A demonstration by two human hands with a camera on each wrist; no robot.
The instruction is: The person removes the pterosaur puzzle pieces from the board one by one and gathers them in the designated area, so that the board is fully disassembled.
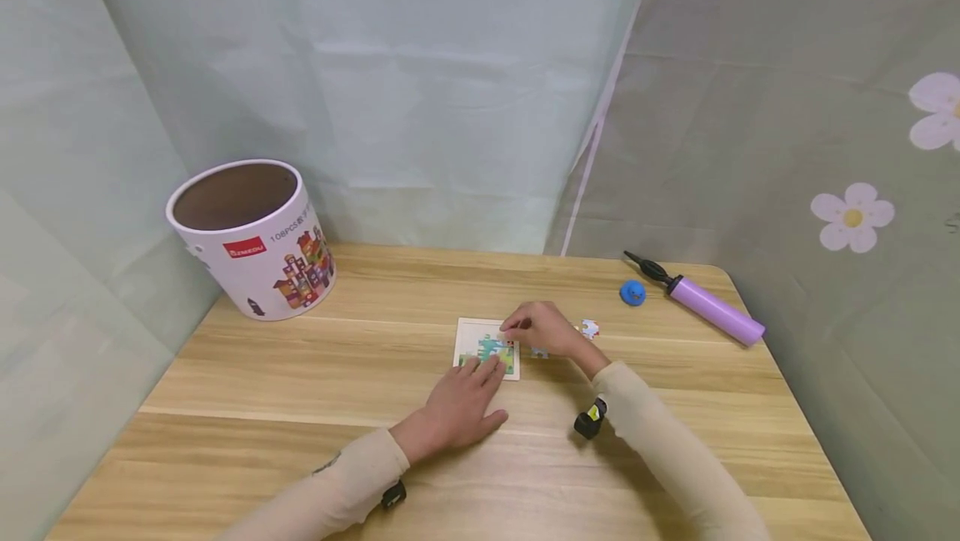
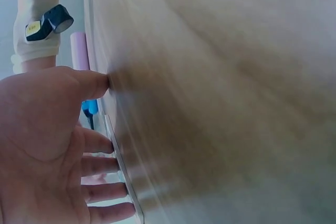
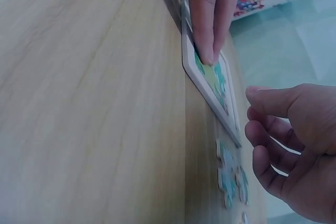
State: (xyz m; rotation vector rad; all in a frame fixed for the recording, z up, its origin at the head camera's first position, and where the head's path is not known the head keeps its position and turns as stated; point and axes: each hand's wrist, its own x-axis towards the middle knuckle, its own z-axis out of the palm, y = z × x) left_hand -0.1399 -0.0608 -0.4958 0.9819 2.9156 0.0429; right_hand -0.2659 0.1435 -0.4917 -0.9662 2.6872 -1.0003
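Note:
A small jigsaw puzzle in a white-rimmed square tray [image 1: 467, 331] lies mid-table, partly filled with green and teal pieces. My left hand [image 1: 462, 408] rests its straight fingertips on the tray's near part, thumb spread to the side. Over the tray's upper right corner is my right hand [image 1: 546, 329], thumb and forefinger brought close together, other fingers curled. Whether a piece is between those fingertips cannot be made out. Loose puzzle pieces [image 3: 227, 174] lie beside the tray, below the right hand in the right wrist view; another puzzle piece [image 1: 590, 328] lies farther right.
A large white printed bucket [image 1: 258, 274] stands at the table's back left. Toward the back right lie a small blue toy [image 1: 632, 293] and a purple hand pump [image 1: 716, 310] with a black nozzle. Cloth curtains [image 1: 465, 91] hang behind the wooden table [image 1: 300, 383].

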